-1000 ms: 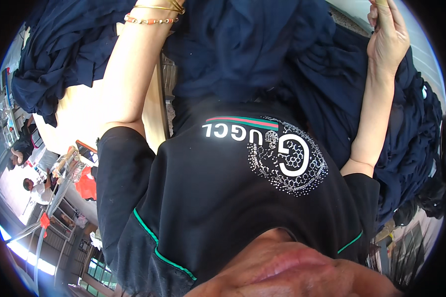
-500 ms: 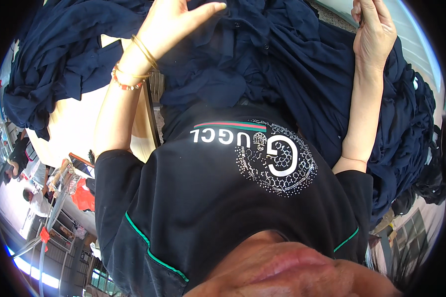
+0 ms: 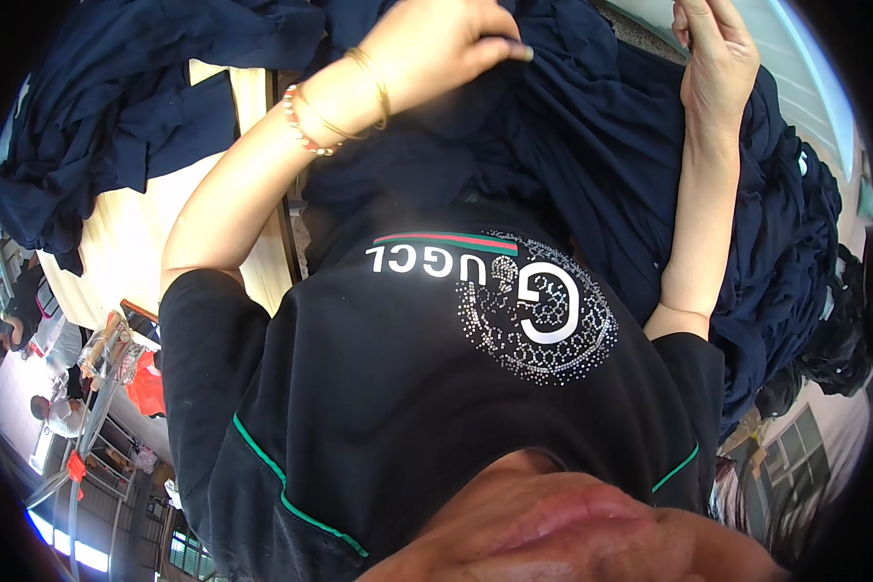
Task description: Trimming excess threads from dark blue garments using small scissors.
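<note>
Navy cloth point(image 3: 592, 126) lies in a large, loosely folded heap before me and along my right side. My left hand point(image 3: 446, 48), with gold bangles and a beaded bracelet at its wrist, is over the middle of the heap. Its fingers are curled toward the thumb, and whatever they may hold is hidden. Near the upper right edge of the view, my right hand point(image 3: 718, 73) is raised beside the cloth with its fingers drawn together. A small dark bit shows at its fingers, too little to name. The fingertips of this hand run up to the picture's top edge.
At the left, a pale wooden tabletop point(image 3: 126, 233) carries more navy cloth point(image 3: 155, 107). A whitish surface point(image 3: 795, 58) lies beyond my right hand. Racks with red items point(image 3: 145, 383) and another person point(image 3: 58, 412) appear at the far left.
My left hand has swung to the right across the cloth, and its spread thumb has come closer to the curled fingers. The right hand has shifted slightly left and up.
</note>
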Demonstrator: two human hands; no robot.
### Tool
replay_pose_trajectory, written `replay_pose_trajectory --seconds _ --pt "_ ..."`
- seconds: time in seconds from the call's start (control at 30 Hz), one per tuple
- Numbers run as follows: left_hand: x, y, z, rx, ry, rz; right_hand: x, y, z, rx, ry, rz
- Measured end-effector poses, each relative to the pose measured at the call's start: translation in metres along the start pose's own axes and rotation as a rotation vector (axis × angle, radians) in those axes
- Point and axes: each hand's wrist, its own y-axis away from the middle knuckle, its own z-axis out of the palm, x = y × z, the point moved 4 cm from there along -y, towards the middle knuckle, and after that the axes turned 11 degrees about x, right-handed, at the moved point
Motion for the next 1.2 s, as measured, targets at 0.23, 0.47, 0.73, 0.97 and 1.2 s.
replay_pose_trajectory --seconds 0.23,0.47,0.73,0.97,1.2 --pt "-0.004 -0.005 -0.036 0.237 1.083 -0.660 -0.018 0.025 0.012 -0.182 0.022 -0.063" --pt "-0.015 0.010 -0.021 0.307 1.471 -0.872 -0.060 0.046 0.039 -0.430 0.179 -0.346" --pt "-0.004 0.006 -0.012 0.248 1.739 -0.863 -0.041 0.048 0.046 -0.555 0.300 -0.629" --pt "-0.004 0.010 -0.004 0.221 1.824 -0.870 -0.039 0.050 0.051 -0.550 0.289 -0.663" --pt "-0.004 0.012 -0.004 0.203 1.856 -0.868 -0.042 0.052 0.050 -0.546 0.324 -0.677"
